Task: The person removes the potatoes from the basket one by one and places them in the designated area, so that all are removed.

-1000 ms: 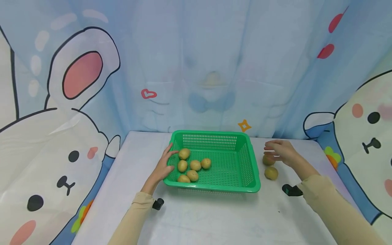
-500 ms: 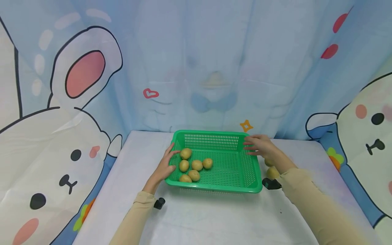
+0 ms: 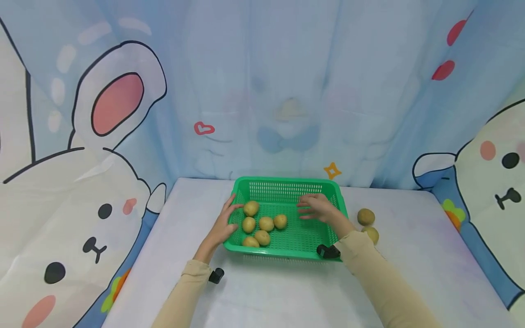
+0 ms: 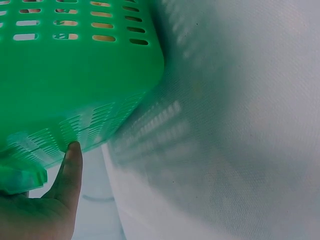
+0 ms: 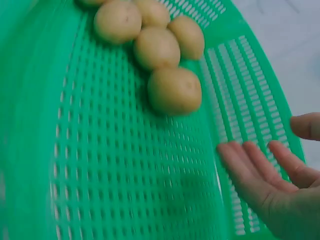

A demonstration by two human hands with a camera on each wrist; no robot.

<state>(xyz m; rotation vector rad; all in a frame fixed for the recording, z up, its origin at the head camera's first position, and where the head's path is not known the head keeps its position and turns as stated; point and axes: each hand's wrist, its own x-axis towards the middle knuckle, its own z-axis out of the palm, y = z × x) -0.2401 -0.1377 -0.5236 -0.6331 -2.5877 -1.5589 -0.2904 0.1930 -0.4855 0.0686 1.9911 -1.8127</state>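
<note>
The green plastic basket [image 3: 287, 253] stands on the table with several potatoes [image 3: 266, 223] grouped in its left part. At the basket's left rim, my left hand [image 3: 221, 227] holds the edge; one finger lies against the outer wall below the rim in the left wrist view. Over the basket's right half hovers my right hand [image 3: 320, 209], its fingers loosely extended and nothing in them. In the right wrist view that hand [image 5: 280, 185] is apart from the nearest potato [image 5: 175, 91]. Two more potatoes [image 3: 366, 217] lie on the table outside the basket's right side, one partly behind the sleeve.
A white cloth [image 3: 262, 291] covers the table. Behind it hangs a blue curtain [image 3: 287, 68] printed with cartoon rabbits. Black wrist cameras [image 3: 328, 251] are strapped at both wrists, the right one above the basket's front rim.
My right hand has moved left from above the two outside potatoes, over the right rim, to the basket's inside. The left hand stays at the left rim.
</note>
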